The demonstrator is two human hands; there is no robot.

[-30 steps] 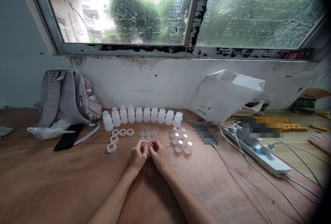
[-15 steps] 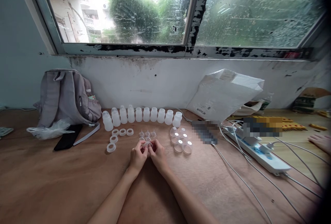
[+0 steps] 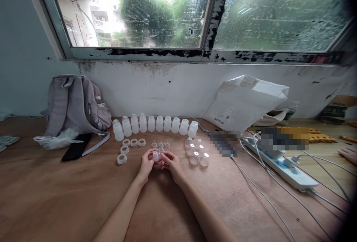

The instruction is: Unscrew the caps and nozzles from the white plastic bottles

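Bottles (image 3: 159,124) beyond both hands (image 3: 146,164) (image 3: 172,164), rings (image 3: 122,162) left, clear domes (image 3: 204,161) right

No text legible; small dark print (image 3: 222,120) on white bag (image 3: 245,104) too tiny.

Over the counter (image 3: 69,197), the left hand (image 3: 146,164) and right hand (image 3: 173,165) hold a small clear ribbed piece (image 3: 156,155) between their fingers. Clear pointed parts (image 3: 160,145) stand just beyond; white rings (image 3: 122,162) lie to the left, clear cups (image 3: 204,162) to the right. Frosted bottles (image 3: 160,124) line up farther back, between a grey backpack (image 3: 68,100) and a white bag (image 3: 242,104), with a power strip (image 3: 287,172) at the right
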